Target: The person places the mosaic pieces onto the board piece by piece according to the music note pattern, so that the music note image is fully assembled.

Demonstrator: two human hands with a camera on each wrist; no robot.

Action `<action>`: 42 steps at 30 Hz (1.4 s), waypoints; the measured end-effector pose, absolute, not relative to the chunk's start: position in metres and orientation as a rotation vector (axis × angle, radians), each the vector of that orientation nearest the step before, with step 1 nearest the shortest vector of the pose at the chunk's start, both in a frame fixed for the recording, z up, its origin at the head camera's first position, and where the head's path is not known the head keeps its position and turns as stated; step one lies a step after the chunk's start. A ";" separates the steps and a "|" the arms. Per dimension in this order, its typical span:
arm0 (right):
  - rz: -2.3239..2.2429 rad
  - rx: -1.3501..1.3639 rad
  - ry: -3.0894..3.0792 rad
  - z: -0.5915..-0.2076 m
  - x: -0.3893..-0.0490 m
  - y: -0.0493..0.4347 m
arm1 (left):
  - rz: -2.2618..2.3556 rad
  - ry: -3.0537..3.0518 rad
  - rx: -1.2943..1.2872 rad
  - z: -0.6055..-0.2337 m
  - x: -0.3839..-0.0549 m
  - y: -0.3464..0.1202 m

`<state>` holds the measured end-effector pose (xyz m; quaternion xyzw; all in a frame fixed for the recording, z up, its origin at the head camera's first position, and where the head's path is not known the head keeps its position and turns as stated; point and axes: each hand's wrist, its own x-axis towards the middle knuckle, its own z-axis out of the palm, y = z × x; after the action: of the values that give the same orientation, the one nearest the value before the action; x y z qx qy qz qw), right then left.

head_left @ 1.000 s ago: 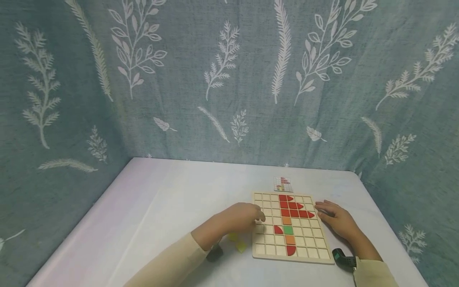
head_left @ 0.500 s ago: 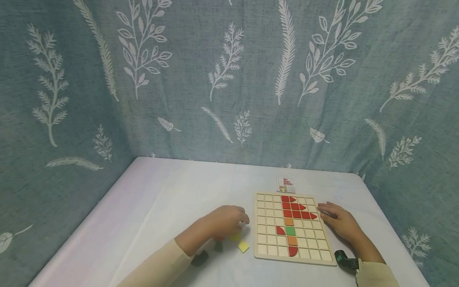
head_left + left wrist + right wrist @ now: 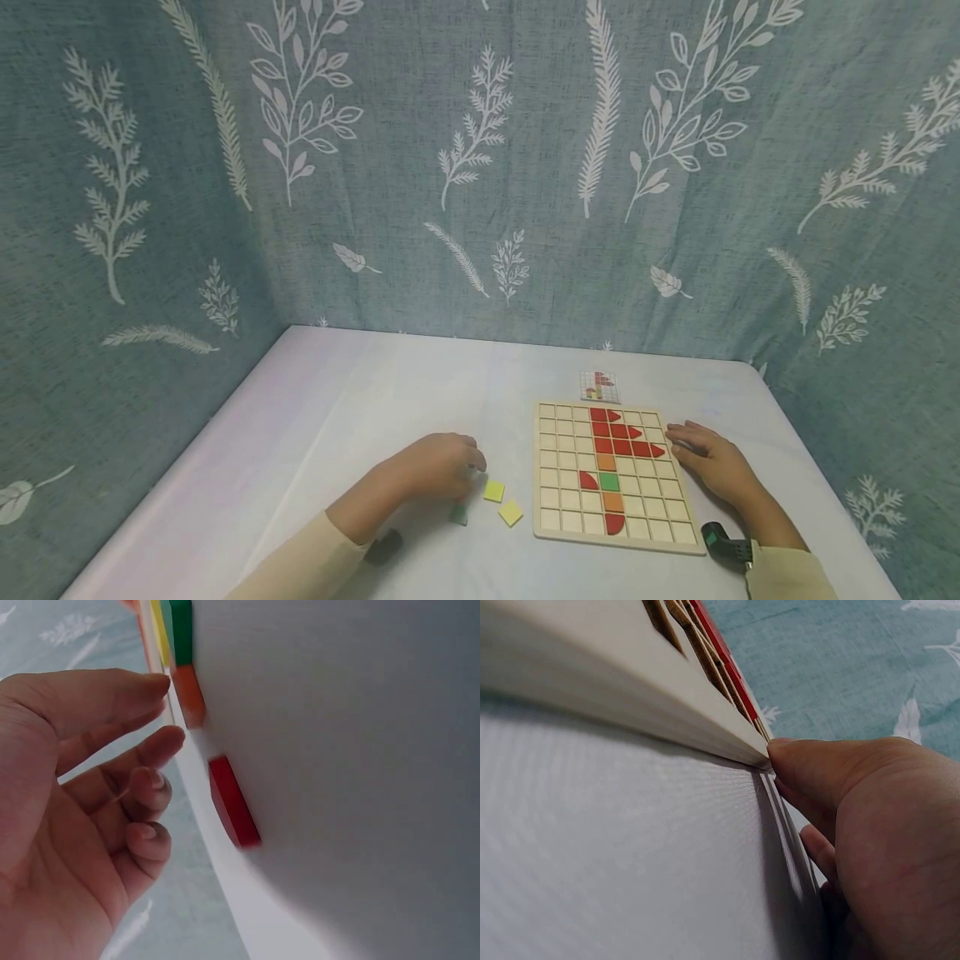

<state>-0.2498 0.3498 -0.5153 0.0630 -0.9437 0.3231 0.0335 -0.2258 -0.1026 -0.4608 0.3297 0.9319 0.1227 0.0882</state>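
Grip of the left hand (image 3: 442, 467) is loose and holds nothing that shows: thumb and nearest fingertips stand a narrow gap apart, the other fingers softly curled. Its tips are close to a loose orange piece (image 3: 190, 697); whether they touch it I cannot tell. The right hand (image 3: 708, 462) has a relaxed grip, lying between the board (image 3: 562, 500) and the right edge of the desk (image 3: 420, 375), its thumb against the board's side.

As for progress, the board, flat and toward the desk's right edge, looks partly filled. Three rows of red pieces (image 3: 617, 432), each ending in a point, sit in its cells nearest the desk's far edge. Below them runs a column: an orange square (image 3: 606, 462), a green square (image 3: 609, 482), another orange square and a rounded red piece (image 3: 615, 523), with a red quarter-round (image 3: 588, 480) beside the green square. That much seems done.

What appears left lies outside the board, toward the desk's left edge: two yellow squares (image 3: 493, 491), a green piece (image 3: 459, 514) just beside the left hand, the orange one and a loose red piece (image 3: 234, 802). No yellow is on the board. A small printed card (image 3: 599, 386) lies between the board and the desk's far edge
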 end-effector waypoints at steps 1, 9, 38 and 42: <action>0.993 0.196 -2.902 -0.515 -0.250 0.350 | 0.365 2.774 1.000 -0.461 -0.225 -0.106; 1.003 0.200 -2.901 -0.516 -0.250 0.350 | 0.354 2.819 1.080 -0.461 -0.220 -0.129; 1.001 0.207 -2.896 -0.512 -0.251 0.351 | 0.396 2.848 0.963 -0.465 -0.219 -0.157; 1.009 0.202 -2.905 -0.513 -0.250 0.351 | 0.401 2.797 0.909 -0.462 -0.216 -0.152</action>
<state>-0.2504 0.3508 -0.5127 0.0655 -0.9422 0.3272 0.0301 -0.2164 -0.1518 -0.4622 0.3050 0.9388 0.1347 0.0867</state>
